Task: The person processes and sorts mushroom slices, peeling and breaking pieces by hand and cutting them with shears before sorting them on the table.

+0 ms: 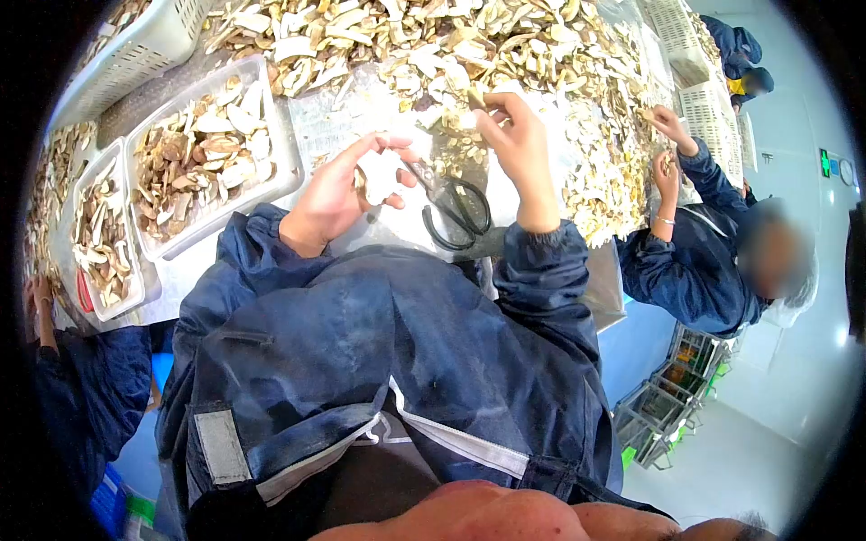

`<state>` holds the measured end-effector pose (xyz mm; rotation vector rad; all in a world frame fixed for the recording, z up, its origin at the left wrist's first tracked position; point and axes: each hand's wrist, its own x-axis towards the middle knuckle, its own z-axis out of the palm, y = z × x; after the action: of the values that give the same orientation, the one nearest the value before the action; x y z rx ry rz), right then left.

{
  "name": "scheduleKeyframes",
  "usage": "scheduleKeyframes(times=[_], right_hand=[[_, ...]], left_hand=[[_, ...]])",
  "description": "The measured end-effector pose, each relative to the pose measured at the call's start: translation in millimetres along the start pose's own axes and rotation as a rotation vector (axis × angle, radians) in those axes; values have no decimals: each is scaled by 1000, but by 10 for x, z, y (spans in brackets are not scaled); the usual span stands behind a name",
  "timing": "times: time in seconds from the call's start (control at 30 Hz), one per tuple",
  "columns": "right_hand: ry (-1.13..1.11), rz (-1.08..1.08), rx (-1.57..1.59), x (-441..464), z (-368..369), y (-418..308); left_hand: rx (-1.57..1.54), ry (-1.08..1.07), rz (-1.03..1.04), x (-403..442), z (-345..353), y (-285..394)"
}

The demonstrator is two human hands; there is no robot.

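Note:
My left hand is closed around pale mushroom slices, palm turned up, close to the table's near edge. Between the thumb and finger of my right hand is a small mushroom slice, lifted over the heap. Black-handled scissors lie on the table between my hands, their blades pointing toward the left hand. Beyond them sits a small pile of mushroom bits. A large heap of dried mushroom slices spreads across the far side.
At left stand a clear tub of mushroom slices and a smaller tub. White slatted crates edge the table. A co-worker handles slices at right; another person's sleeve shows at left. Metal-framed stools stand below right.

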<state>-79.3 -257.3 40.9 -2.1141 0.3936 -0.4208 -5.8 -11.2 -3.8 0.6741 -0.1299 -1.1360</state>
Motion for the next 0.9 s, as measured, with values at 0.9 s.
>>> scheduleKeyframes(times=[0.9], right_hand=[[-179,-1,236,-561,580,-356]], left_hand=[[312,63,196,13,-43,-62]])
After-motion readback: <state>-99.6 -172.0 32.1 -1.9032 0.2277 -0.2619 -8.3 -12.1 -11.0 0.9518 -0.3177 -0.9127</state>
